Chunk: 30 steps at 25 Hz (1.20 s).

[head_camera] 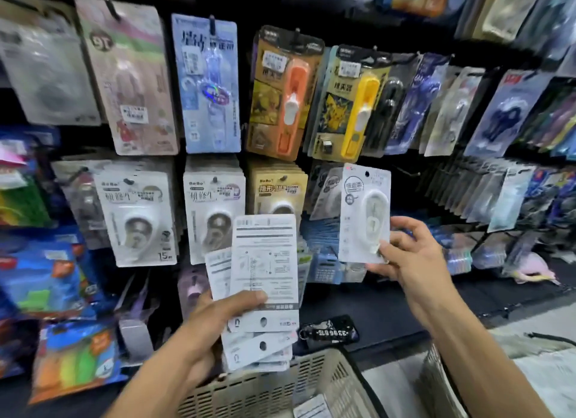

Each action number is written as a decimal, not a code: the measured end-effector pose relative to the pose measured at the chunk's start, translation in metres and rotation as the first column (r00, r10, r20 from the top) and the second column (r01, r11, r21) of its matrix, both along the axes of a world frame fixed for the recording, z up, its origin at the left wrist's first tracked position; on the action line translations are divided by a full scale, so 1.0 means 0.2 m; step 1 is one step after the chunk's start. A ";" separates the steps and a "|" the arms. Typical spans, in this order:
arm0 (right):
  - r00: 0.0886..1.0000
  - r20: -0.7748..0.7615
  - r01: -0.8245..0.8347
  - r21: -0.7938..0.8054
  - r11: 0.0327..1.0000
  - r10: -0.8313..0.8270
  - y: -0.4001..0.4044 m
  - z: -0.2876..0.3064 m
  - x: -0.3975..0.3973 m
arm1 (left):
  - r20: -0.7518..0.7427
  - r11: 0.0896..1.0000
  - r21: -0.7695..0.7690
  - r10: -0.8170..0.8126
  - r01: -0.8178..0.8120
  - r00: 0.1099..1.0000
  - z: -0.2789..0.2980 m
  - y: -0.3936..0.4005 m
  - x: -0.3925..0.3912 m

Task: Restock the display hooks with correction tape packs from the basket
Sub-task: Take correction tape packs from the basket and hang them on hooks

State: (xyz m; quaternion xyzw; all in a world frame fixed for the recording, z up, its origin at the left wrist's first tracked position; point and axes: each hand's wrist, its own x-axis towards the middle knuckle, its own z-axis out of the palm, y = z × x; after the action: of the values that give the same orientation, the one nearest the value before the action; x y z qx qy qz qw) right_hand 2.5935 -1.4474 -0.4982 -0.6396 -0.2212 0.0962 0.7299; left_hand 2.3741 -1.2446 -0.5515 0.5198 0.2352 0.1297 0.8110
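You stand facing a dark display wall crowded with hanging stationery packs. Your left hand (215, 321) grips a fanned stack of correction tape packs (265, 280), thumb pressed across their printed backs, the hang holes pointing down toward you. Your right hand (411, 255) pinches a single white correction tape pack (364, 213) by its lower right corner, holding it upright and face out, just in front of the lower row of hooks, right of the tan packs (280, 188). Below your hands, near you, sits a beige slatted basket (314, 383) with one more pack (311, 410) lying inside. A black key tag (332, 332) with white digits lies on the dark shelf just beyond the basket. Orange and yellow packs (290, 90) hang in the upper row.
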 end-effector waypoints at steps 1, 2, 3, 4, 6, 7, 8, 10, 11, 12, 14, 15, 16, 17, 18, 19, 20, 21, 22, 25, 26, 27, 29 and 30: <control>0.998 -0.020 0.059 -0.023 0.998 -0.060 0.03 0.02 0.02 | 0.010 1.000 0.014 0.008 -0.009 1.000 0.08 0.02 0.00; 0.994 -0.029 0.106 -0.058 0.993 -0.107 0.06 0.04 0.04 | 0.023 1.000 0.026 0.010 -0.011 1.000 0.16 0.04 0.00; 0.989 -0.029 0.140 -0.095 0.986 -0.143 0.09 0.06 0.06 | 0.038 0.999 0.034 0.011 -0.013 0.999 0.22 0.05 0.00; 0.984 -0.021 0.173 -0.133 0.976 -0.177 0.11 0.06 0.07 | 0.055 0.999 0.040 0.011 -0.013 0.998 0.27 0.06 0.01; 0.969 0.016 0.245 -0.188 0.951 -0.247 0.13 0.06 0.09 | 0.078 0.999 0.032 -0.003 0.001 0.997 0.33 0.06 0.02; 0.962 0.041 0.272 -0.207 0.940 -0.270 0.14 0.06 0.09 | 0.081 1.000 0.022 -0.012 0.011 0.997 0.34 0.05 0.02; 0.959 0.056 0.282 -0.222 0.933 -0.276 0.14 0.07 0.10 | 0.080 1.000 0.009 -0.022 0.022 0.997 0.34 0.04 0.03; 0.969 0.048 0.249 -0.243 0.938 -0.244 0.15 0.08 0.12 | 0.073 0.999 -0.013 -0.037 0.038 0.997 0.31 0.02 0.06; 0.976 0.027 0.214 -0.260 0.941 -0.215 0.16 0.08 0.13 | 0.074 0.999 -0.017 -0.041 0.042 0.996 0.30 0.01 0.07; 0.977 0.053 0.212 -0.328 0.921 -0.206 0.15 0.08 0.12 | 0.075 0.999 -0.014 -0.043 0.044 0.996 0.29 0.00 0.09; 0.959 0.213 0.266 -0.460 0.847 -0.186 0.14 0.08 0.09 | 0.066 0.999 0.007 -0.046 0.045 0.997 0.28 -0.01 0.12; 0.970 0.214 0.198 -0.435 0.878 -0.113 0.14 0.10 0.05 | 0.059 0.998 0.029 -0.055 0.054 0.997 0.28 -0.02 0.14; 0.993 0.121 0.037 -0.366 0.930 0.009 0.15 0.12 0.01 | 0.053 0.996 0.057 -0.071 0.068 0.996 0.27 -0.02 0.16; 0.987 0.008 -0.150 -0.306 0.940 0.160 0.16 0.14 -0.04 | 0.042 0.994 0.078 -0.084 0.081 0.996 0.27 -0.03 0.17; 0.950 -0.072 -0.311 -0.276 0.909 0.304 0.18 0.16 -0.08 | 0.032 0.992 0.079 -0.098 0.095 0.995 0.27 -0.03 0.19; 0.902 -0.130 -0.432 -0.267 0.862 0.412 0.20 0.18 -0.12 | 0.017 0.991 0.068 -0.117 0.116 0.993 0.27 -0.03 0.21; 0.868 -0.185 -0.494 -0.249 0.833 0.460 0.21 0.19 -0.15 | 0.008 0.987 0.052 -0.150 0.149 0.989 0.28 -0.04 0.22; 0.856 -0.241 -0.507 -0.216 0.835 0.458 0.22 0.19 -0.17 | -0.006 0.983 0.037 -0.182 0.182 0.983 0.28 -0.04 0.23; 0.858 -0.293 -0.479 -0.161 0.863 0.422 0.21 0.20 -0.16 | -0.021 0.979 0.023 -0.202 0.203 0.979 0.28 -0.04 0.24; 0.961 -0.074 -0.269 -0.042 0.962 0.266 0.12 0.27 -0.12 | -0.064 0.986 -0.047 -0.162 0.159 0.985 0.27 -0.02 0.25; 0.966 0.126 -0.218 -0.062 0.974 0.224 0.08 0.29 -0.10 | -0.070 0.989 -0.076 -0.135 0.130 0.988 0.26 -0.01 0.25; 0.917 0.336 -0.187 -0.115 0.976 0.215 0.06 0.30 -0.10 | -0.072 0.990 -0.100 -0.107 0.099 0.992 0.26 0.00 0.25; 0.667 0.709 -0.070 -0.248 0.966 0.230 0.06 0.25 -0.11 | -0.053 0.990 -0.133 -0.052 0.045 0.997 0.27 0.00 0.25; 0.471 0.856 0.082 -0.284 0.955 0.214 0.08 0.20 -0.12 | -0.034 0.991 -0.132 -0.032 0.027 0.999 0.27 0.00 0.26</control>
State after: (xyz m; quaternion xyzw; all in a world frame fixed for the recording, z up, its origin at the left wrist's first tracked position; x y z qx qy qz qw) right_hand 2.5703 -1.4312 -0.4583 -0.6869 -0.5723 -0.1863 0.4073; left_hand 2.4259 -1.2439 -0.4976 0.4708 0.2503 0.0923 0.8409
